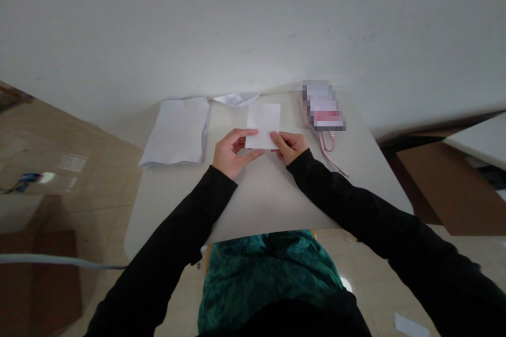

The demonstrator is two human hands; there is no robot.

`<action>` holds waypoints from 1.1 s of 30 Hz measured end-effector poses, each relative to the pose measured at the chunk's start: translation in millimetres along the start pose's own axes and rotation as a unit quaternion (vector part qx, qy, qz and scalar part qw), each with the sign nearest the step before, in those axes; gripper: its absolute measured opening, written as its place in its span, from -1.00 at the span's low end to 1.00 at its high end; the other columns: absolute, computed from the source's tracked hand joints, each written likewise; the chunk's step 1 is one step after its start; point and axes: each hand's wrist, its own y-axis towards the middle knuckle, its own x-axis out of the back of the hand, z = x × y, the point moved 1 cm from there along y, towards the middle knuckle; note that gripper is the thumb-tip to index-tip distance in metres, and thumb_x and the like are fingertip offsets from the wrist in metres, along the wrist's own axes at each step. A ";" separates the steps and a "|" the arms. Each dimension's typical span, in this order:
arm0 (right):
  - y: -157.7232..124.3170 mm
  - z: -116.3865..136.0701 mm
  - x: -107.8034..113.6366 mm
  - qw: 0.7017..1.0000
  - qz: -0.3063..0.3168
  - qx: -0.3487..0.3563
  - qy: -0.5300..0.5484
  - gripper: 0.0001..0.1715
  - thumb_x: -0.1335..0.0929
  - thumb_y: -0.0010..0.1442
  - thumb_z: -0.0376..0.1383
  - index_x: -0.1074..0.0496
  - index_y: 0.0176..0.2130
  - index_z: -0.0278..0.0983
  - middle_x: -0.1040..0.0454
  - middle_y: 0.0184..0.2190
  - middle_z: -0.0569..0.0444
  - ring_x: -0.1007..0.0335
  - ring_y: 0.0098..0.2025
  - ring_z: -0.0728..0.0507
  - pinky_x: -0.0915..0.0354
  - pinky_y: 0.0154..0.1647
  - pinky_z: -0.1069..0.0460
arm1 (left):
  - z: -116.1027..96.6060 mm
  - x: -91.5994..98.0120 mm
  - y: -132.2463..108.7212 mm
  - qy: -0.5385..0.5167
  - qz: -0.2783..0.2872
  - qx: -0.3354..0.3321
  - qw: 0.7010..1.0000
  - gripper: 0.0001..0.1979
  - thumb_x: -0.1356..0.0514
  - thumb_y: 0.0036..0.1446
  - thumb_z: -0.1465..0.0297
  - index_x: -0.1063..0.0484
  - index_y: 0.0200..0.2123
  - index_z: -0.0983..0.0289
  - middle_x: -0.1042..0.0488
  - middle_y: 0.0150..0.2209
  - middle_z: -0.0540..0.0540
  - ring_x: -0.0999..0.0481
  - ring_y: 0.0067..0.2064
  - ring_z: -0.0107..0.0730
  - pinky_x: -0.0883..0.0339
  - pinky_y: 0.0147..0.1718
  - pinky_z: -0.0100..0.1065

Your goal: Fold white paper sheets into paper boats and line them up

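- My left hand (pixel 232 154) and right hand (pixel 290 146) both pinch the near part of a small white sheet (pixel 263 125), thumbs and fingers on its edges, neither hand released.
- Sheet is held just above the table (pixel 174 205), centred in front of me, flat and roughly upright to my view. No crease I can make out at this blur.
- Done so far, from how things lie: one folded paper shape (pixel 236 99) sits at the far table edge, against the wall (pixel 253 21).
- Left of that, close by, a loose stack of white paper (pixel 176 131), edges uneven. Can't tell the sheet count.
- Left on the table: that stack, untouched by either hand.
- Right of the sheet, a pink pouch (pixel 323 108) with a pink strap (pixel 329 142) trailing toward me. Its face is pixelated, so no brand or label.
- No readable writing on the paper or anywhere else.
- Black sleeves (pixel 177 231) on both arms, green patterned cloth (pixel 269 274) on my lap.
- Tile floor (pixel 90 168) either side; a paper scrap (pixel 411 325) lies on it, lower right.
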 end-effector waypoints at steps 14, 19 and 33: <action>-0.4 -3.5 1.3 0.994 -0.053 0.044 0.086 -0.68 -0.20 0.19 -0.07 -0.25 -0.18 -0.24 -0.26 -0.53 0.20 -0.21 -0.61 0.03 -0.07 -0.73 0.15 | -8.6 4.0 -0.9 0.225 -0.081 -0.105 0.965 -0.86 -0.16 0.20 0.35 -0.47 -0.30 0.28 -0.51 -0.38 0.02 -0.48 -0.40 -0.55 -0.34 -0.40 -0.51; -6.3 9.4 9.3 0.930 -0.151 0.283 -0.182 -0.38 -0.32 -0.10 -0.35 -0.28 0.01 -0.17 -0.18 0.02 -0.06 -0.24 -0.06 -0.18 -0.35 -0.26 -0.07 | -4.3 4.8 -1.4 0.174 -0.110 -0.042 0.978 -0.81 -0.14 0.21 0.25 -0.35 -0.34 0.26 -0.43 -0.50 -0.05 -0.47 -0.48 -0.55 -0.30 -0.51 -0.53; -31.1 27.2 17.7 0.793 -0.044 0.536 -0.287 -0.97 -0.38 0.17 -0.35 -0.45 -0.31 -0.21 -0.58 -0.31 0.12 -0.45 -0.23 -0.05 -0.23 -0.20 -0.03 | -28.6 12.8 -47.3 0.243 -0.167 0.018 0.955 -0.85 -0.08 0.21 0.28 -0.31 -0.31 0.24 -0.38 -0.44 -0.02 -0.42 -0.41 -0.50 -0.31 -0.46 -0.49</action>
